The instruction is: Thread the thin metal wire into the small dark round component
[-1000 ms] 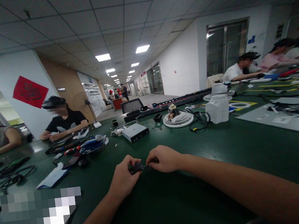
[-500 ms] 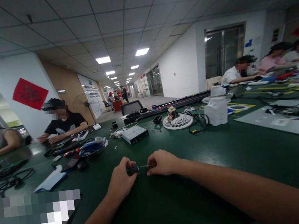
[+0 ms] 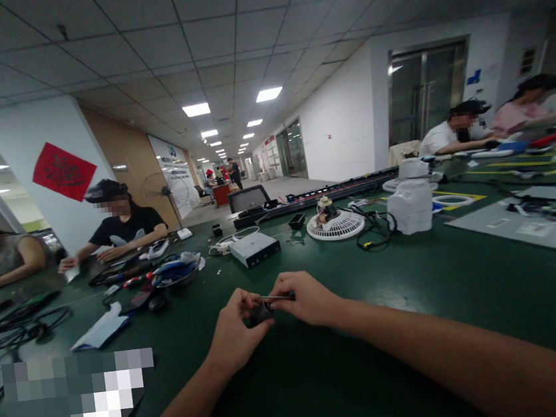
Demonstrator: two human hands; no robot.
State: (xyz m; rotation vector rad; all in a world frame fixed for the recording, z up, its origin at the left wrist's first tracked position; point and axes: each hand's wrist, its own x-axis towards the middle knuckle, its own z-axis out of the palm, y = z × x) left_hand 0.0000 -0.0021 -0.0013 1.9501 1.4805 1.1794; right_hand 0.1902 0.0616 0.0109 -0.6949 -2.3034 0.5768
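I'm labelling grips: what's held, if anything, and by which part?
The left hand pinches a small dark cylinder by its sides; the right hand grips a thin tool near its darker end.

Dk cyl. part (image 3: 261, 315): small, tilted, held in L hand (image 3: 237, 327). Thin rod-like tool (image 3: 279, 297): approx. horiz., held in R hand (image 3: 305, 297), shaft near part's rim; contact unclear, prob. blur.

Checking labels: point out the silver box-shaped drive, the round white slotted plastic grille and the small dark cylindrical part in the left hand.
Silver drive (image 3: 251, 246): head view, top face.
White grille (image 3: 339, 228): head view, slotted front area.
Dark cylindrical part (image 3: 262, 315): head view, its side.
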